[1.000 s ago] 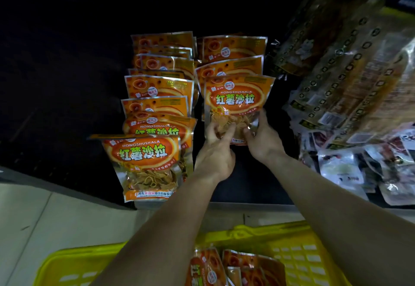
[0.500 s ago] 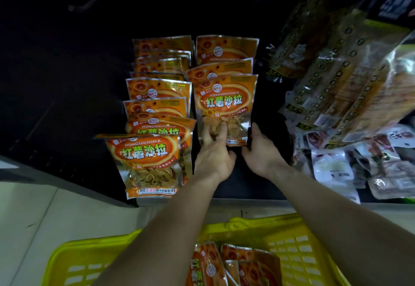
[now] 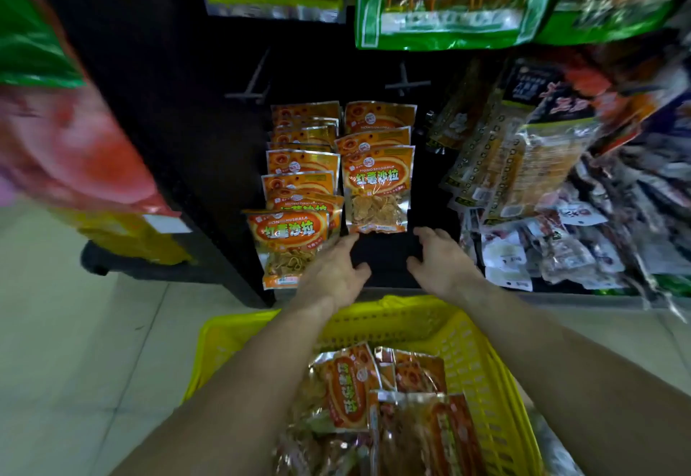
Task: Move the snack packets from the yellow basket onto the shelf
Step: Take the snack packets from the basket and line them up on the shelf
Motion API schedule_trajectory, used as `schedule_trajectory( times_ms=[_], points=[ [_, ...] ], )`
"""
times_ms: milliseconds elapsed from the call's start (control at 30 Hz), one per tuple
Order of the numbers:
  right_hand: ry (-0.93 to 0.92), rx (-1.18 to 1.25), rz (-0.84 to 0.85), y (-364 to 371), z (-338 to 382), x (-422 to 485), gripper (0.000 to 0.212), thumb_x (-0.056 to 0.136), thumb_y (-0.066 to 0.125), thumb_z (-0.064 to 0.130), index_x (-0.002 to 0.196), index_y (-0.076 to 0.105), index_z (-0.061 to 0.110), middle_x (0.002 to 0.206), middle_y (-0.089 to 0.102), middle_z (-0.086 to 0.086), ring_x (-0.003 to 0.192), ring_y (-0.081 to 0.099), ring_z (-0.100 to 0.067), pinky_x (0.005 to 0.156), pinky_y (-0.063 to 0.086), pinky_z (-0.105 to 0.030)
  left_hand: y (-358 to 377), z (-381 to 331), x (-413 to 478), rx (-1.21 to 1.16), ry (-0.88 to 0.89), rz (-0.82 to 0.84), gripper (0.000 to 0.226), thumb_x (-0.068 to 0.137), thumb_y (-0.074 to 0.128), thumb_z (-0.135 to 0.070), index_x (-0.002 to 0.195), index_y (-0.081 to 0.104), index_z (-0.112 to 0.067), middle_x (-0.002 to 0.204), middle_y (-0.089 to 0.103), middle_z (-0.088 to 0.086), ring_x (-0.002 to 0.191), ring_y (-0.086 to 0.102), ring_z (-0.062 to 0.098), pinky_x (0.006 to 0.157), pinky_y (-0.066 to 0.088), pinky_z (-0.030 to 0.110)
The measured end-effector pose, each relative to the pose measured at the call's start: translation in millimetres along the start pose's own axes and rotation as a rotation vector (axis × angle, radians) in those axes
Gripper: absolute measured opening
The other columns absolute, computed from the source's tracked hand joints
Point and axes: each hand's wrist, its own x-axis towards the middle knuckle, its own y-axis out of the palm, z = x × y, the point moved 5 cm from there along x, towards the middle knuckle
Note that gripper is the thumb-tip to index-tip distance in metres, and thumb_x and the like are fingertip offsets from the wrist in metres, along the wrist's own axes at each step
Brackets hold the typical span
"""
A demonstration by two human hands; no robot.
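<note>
Snack packet [image 3: 377, 191] upright on shelf [image 3: 385, 270], both hands [image 3: 336, 273] empty, apart

Snack packets [image 3: 375, 191] in two rows on shelf [image 3: 385, 262], basket [image 3: 482, 363] before it — more packets [image 3: 347, 386] inside

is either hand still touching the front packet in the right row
Apart. The head view shows dark shelf between the front packet and both the left hand and right hand, both open.

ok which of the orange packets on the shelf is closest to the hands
The front packet of the right-hand row, standing upright just beyond both open hands; the left row's front packet sits off to the left hand's side.
</note>
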Motion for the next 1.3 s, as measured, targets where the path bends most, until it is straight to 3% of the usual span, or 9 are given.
schedule_trajectory(
  times_ms=[267, 533, 733, 800, 900, 1000, 1133, 1233, 1300],
  points=[
    [-0.105, -0.102, -0.015, 19, -1, -112, 0.047, 0.093, 0.056, 0.022, 0.139, 0.048, 0.017, 0.134, 0.047, -0.009, 0.120, 0.052, -0.034, 0.097, 0.046, -0.042, -1, 37, -124, 0.103, -0.030, 0.074, 0.057, 0.093, 0.061, -0.038, 0.146, 0.045, -0.025, 0.151, 0.043, 0.003, 0.133, 0.047, 0.023, 0.109, 0.039, 0.034],
    [0.001, -0.121, 0.296, 121, -51, -140, 0.048, 0.091, 0.062, 0.026, 0.135, 0.051, 0.013, 0.135, 0.052, -0.018, 0.123, 0.052, -0.037, 0.099, 0.044, -0.037, 59, 91, -167, 0.176, -0.110, 0.271, 0.043, 0.093, 0.060, -0.045, 0.131, 0.055, -0.025, 0.135, 0.056, 0.007, 0.117, 0.057, 0.025, 0.095, 0.047, 0.035],
    [0.121, -0.273, 0.443, 182, -97, -128, 0.081, 0.091, 0.056, 0.053, 0.155, 0.021, 0.016, 0.162, 0.019, -0.012, 0.146, 0.024, -0.037, 0.115, 0.028, -0.050, 98, 120, -157, 0.121, -0.179, 0.363, 0.048, 0.092, 0.062, -0.047, 0.134, 0.049, -0.029, 0.142, 0.049, 0.007, 0.119, 0.057, 0.026, 0.101, 0.048, 0.048],
    [0.131, -0.333, 0.443, 194, -104, -124, 0.084, 0.090, 0.053, 0.057, 0.156, 0.017, 0.019, 0.164, 0.012, -0.007, 0.148, 0.018, -0.036, 0.116, 0.024, -0.053, 106, 126, -153, 0.105, -0.192, 0.373, 0.050, 0.090, 0.063, -0.050, 0.134, 0.048, -0.030, 0.142, 0.050, 0.006, 0.119, 0.056, 0.026, 0.101, 0.048, 0.049],
    [0.075, -0.433, 0.381, 196, -104, -119, 0.065, 0.090, 0.056, 0.052, 0.146, 0.036, 0.024, 0.157, 0.028, -0.009, 0.143, 0.026, -0.037, 0.110, 0.032, -0.054, 113, 129, -147, 0.091, -0.181, 0.358, 0.055, 0.087, 0.066, -0.052, 0.134, 0.049, -0.029, 0.141, 0.051, 0.004, 0.124, 0.052, 0.024, 0.105, 0.044, 0.050],
    [-0.110, -0.513, 0.343, 187, -88, -115, 0.040, 0.088, 0.062, 0.043, 0.125, 0.057, 0.029, 0.138, 0.046, -0.007, 0.132, 0.036, -0.031, 0.103, 0.039, -0.049, 117, 119, -142, 0.085, -0.110, 0.322, 0.063, 0.086, 0.067, -0.053, 0.140, 0.045, -0.031, 0.143, 0.052, 0.004, 0.124, 0.051, 0.025, 0.107, 0.041, 0.045],
    [-0.285, -0.452, 0.344, 173, -50, -118, 0.021, 0.086, 0.063, 0.040, 0.105, 0.068, 0.034, 0.128, 0.055, 0.003, 0.127, 0.043, -0.024, 0.104, 0.033, -0.043, 120, 98, -143, 0.203, -0.018, 0.347, 0.072, 0.084, 0.067, -0.058, 0.146, 0.040, -0.033, 0.148, 0.050, 0.002, 0.135, 0.044, 0.027, 0.108, 0.031, 0.041],
    [-0.280, -0.441, 0.344, 161, -30, -122, 0.014, 0.087, 0.062, 0.040, 0.101, 0.063, 0.035, 0.114, 0.065, 0.004, 0.115, 0.057, -0.022, 0.096, 0.038, -0.039, 117, 95, -152, 0.102, -0.040, 0.381, 0.034, 0.088, 0.071, -0.041, 0.121, 0.063, -0.034, 0.118, 0.070, -0.005, 0.106, 0.063, 0.015, 0.093, 0.044, 0.027],
    [-0.268, -0.457, 0.316, 152, -26, -124, 0.017, 0.086, 0.066, 0.041, 0.102, 0.060, 0.037, 0.111, 0.066, 0.004, 0.109, 0.061, -0.021, 0.081, 0.042, -0.035, 111, 101, -161, 0.078, -0.071, 0.363, 0.006, 0.091, 0.068, -0.034, 0.097, 0.069, -0.032, 0.100, 0.071, -0.009, 0.091, 0.065, 0.012, 0.083, 0.053, 0.030]
  ],
)
